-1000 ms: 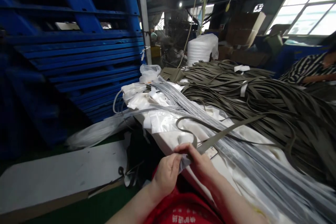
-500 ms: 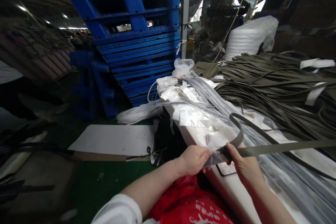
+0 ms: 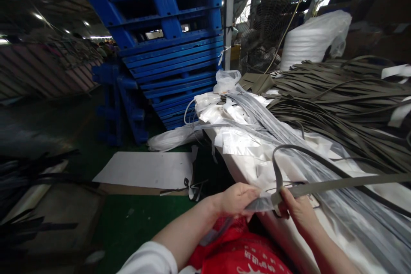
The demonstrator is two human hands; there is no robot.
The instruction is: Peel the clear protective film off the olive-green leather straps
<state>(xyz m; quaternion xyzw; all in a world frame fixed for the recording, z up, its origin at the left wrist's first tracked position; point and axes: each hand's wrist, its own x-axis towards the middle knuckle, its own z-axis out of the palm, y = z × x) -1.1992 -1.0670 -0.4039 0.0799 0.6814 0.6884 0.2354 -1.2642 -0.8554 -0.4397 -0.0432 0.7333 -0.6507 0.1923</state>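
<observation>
Near the bottom centre my left hand [image 3: 238, 199] is closed on a clear plastic strip [image 3: 261, 202]. Close to its right, my right hand [image 3: 297, 209] pinches an olive-grey strap [image 3: 346, 180] where it meets the plastic strip. From that pinch the strap loops up and back over the table, and one length runs to the right edge. Beneath and beyond my hands, long clear plastic strips [image 3: 266, 115] lie along the white-covered table [image 3: 234, 162]. A dark-edged flat object, partly hidden, lies behind my right hand.
Many olive-grey straps [image 3: 340, 102] are heaped at the right. Blue pallets [image 3: 180, 55] are stacked behind, beside a grey pole [image 3: 228, 17]. A wrapped white roll [image 3: 308, 40] stands at the back. On the green floor lies a white sheet [image 3: 147, 170].
Both hands have moved slightly down, the right one also to the right. The strap's loop has opened wider and stands more upright. The person at the left edge is out of view.
</observation>
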